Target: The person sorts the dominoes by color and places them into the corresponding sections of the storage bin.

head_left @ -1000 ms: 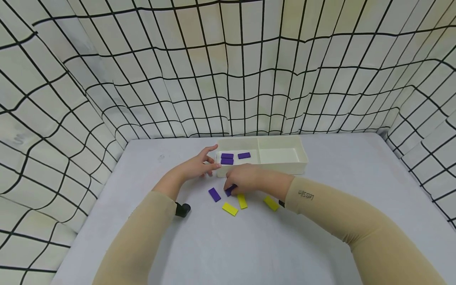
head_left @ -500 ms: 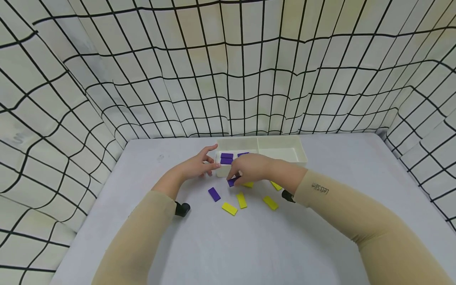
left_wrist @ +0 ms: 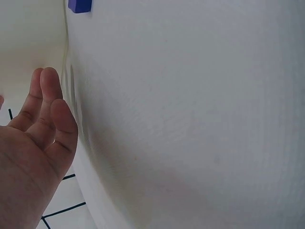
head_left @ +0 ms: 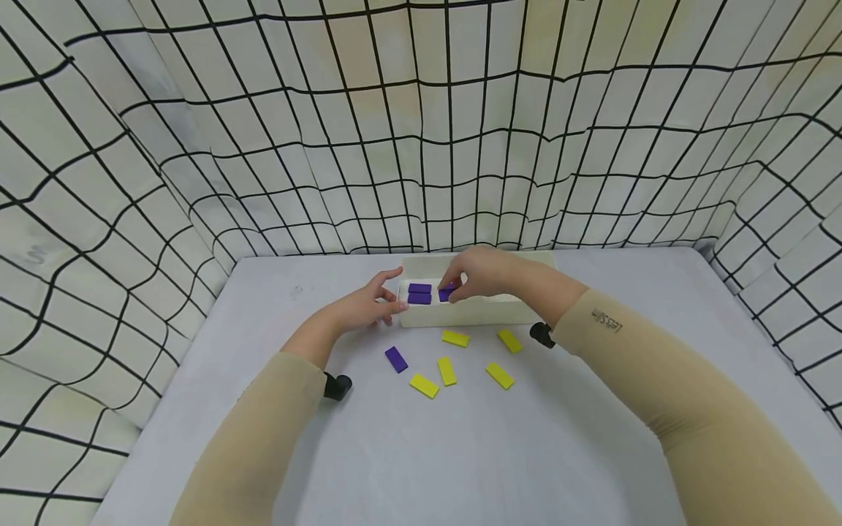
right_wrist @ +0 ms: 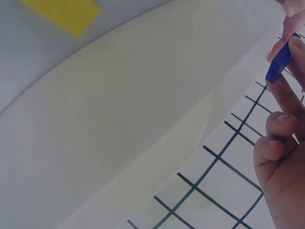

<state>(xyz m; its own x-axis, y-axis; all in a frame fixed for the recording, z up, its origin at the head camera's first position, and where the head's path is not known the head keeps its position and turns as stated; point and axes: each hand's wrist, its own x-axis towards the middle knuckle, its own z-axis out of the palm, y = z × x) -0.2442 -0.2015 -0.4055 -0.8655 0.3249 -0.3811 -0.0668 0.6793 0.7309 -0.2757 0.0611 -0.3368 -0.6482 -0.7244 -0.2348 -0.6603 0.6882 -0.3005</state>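
A white box (head_left: 473,315) with two compartments stands at the back of the table in the head view. My right hand (head_left: 483,272) is over its left compartment, pinching a purple block (right_wrist: 280,62) between thumb and fingers. Two purple blocks (head_left: 419,299) lie side by side in that compartment, while another one there is mostly covered by the right hand. At the box's left end rests my left hand (head_left: 362,305), fingers loosely extended and thumb at the rim. One loose purple block (head_left: 396,359) lies on the table in front of it.
Several yellow blocks (head_left: 456,338) are scattered on the white table (head_left: 421,453) in front of the box. A white wall with a black grid (head_left: 447,146) rises behind and at both sides. Each wrist carries a small black camera (head_left: 338,387).
My right hand has lifted a purple block from the table and carried it up and back, over the front wall into the left compartment. The left hand has stayed in place.
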